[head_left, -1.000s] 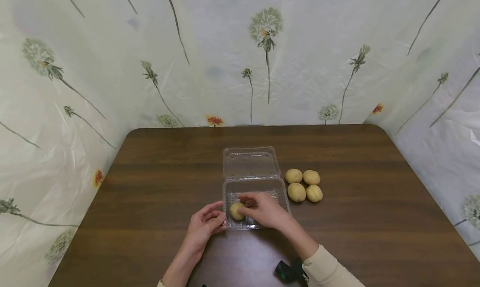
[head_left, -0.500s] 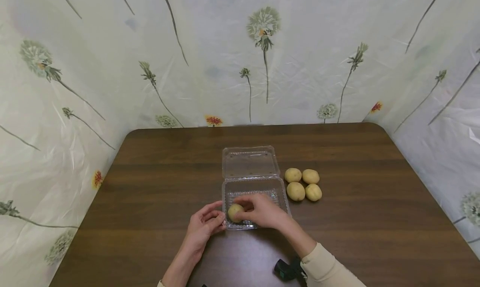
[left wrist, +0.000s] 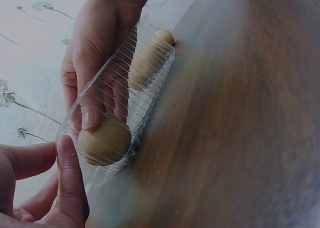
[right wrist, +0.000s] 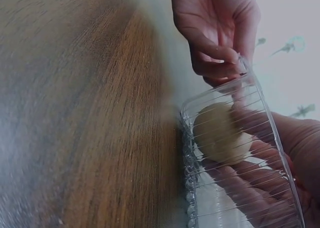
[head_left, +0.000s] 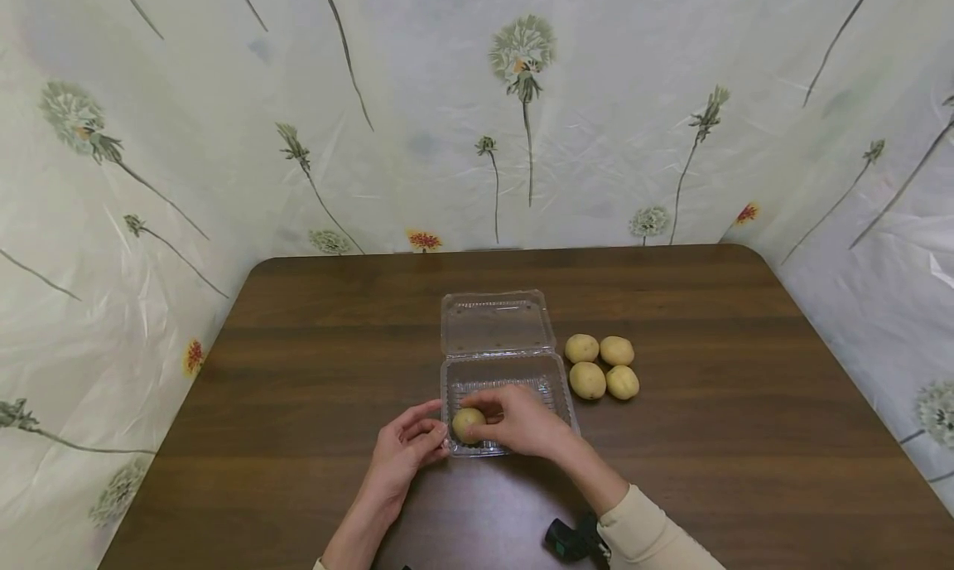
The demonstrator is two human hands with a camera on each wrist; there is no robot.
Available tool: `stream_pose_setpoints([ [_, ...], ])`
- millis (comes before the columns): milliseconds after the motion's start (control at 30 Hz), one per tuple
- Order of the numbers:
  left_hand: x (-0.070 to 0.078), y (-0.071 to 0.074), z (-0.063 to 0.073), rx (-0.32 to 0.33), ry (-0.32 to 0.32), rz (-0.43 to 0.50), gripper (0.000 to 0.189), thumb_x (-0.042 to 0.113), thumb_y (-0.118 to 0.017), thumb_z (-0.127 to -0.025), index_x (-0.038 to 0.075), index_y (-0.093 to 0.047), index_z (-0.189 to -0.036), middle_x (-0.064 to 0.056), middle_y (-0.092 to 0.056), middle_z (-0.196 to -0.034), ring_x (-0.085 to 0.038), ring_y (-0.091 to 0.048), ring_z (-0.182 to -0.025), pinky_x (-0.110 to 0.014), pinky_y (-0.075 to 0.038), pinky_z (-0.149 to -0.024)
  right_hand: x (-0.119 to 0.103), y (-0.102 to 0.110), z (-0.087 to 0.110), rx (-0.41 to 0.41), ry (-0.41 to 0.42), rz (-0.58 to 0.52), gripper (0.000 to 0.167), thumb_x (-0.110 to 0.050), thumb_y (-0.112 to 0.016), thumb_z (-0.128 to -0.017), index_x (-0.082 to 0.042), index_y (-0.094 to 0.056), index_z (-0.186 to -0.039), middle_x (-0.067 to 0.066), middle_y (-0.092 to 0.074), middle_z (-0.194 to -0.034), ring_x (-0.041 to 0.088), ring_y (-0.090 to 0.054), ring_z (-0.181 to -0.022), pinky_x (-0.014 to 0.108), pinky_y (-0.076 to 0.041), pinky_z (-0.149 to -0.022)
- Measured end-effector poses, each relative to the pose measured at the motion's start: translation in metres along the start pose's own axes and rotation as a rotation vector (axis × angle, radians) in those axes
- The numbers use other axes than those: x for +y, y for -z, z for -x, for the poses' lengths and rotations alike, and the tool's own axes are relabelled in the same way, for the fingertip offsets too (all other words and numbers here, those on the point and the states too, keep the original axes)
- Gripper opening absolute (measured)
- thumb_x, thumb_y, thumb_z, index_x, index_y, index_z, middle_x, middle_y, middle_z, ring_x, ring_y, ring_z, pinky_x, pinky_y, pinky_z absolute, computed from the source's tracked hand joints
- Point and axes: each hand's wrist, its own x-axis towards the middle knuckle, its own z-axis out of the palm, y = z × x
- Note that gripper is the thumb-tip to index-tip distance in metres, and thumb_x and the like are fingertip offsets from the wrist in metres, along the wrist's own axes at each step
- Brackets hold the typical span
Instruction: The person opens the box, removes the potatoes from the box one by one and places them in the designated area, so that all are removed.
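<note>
A clear plastic clamshell container (head_left: pixel 546 369) lies on the table with its lid (head_left: pixel 495 323) folded back, away from the person. My left hand (head_left: pixel 398 452) pinches the rim at its near left corner between thumb and fingers, as the left wrist view also shows. Inside that same corner sits a round yellow potato (head_left: pixel 467 426), with the thumb and fingers of my right hand (head_left: pixel 525 421) around it. Through the ribbed wall, the right wrist view shows the potato (right wrist: pixel 220 133) low in the container, close to its bottom.
Several more potatoes (head_left: pixel 588 381) are grouped just right of the container. A black object (head_left: pixel 568 540) is by the right sleeve at the near side. Behind the brown wooden table (head_left: pixel 335 321) hangs a sheet (head_left: pixel 417 73) printed with dandelions.
My right hand has shifted the potato slightly left and nearer, into the container's near left corner. The left hand has kept its place at the rim.
</note>
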Motion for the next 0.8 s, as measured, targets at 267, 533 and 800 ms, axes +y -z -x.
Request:
stream_pose_setpoints([
  [267, -0.0014, 0.0009, -0.0011, -0.005, -0.008, 0.005, 0.046, 0.001, -0.069, -0.091, -0.007, -0.052, -0.133, -0.008, -0.062, -0.093, -0.014, -0.063, -0.077, -0.028, -0.058, -0.074, 0.0015, -0.0006, -0.0005, 0.016, 0.012, -0.012, 0.039, -0.021, -0.078, -0.085, -0.003, -0.069, -0.118, 0.008, -0.070, -0.112, 0.017, -0.068, -0.095, 0.028, -0.056, -0.080],
  [533, -0.0019, 0.0021, -0.0018, -0.008, -0.013, 0.007, 0.046, 0.002, -0.069, -0.090, -0.006, -0.052, -0.132, -0.006, -0.062, -0.091, -0.014, -0.063, -0.076, -0.028, -0.058, -0.074, 0.0000, 0.0020, 0.0005, 0.015, 0.015, -0.084, 0.038, -0.015, -0.077, -0.086, -0.001, -0.068, -0.119, 0.011, -0.069, -0.112, 0.019, -0.068, -0.096, 0.025, -0.056, -0.080],
  [800, -0.0021, 0.0025, -0.0017, 0.000, -0.003, 0.005, 0.046, 0.002, -0.069, -0.090, -0.006, -0.053, -0.132, -0.007, -0.062, -0.092, -0.014, -0.062, -0.077, -0.028, -0.058, -0.074, -0.0005, 0.0047, 0.0036, 0.035, 0.022, -0.125, 0.039, -0.014, -0.076, -0.087, 0.002, -0.066, -0.121, 0.012, -0.069, -0.113, 0.021, -0.066, -0.102, 0.027, -0.055, -0.084],
])
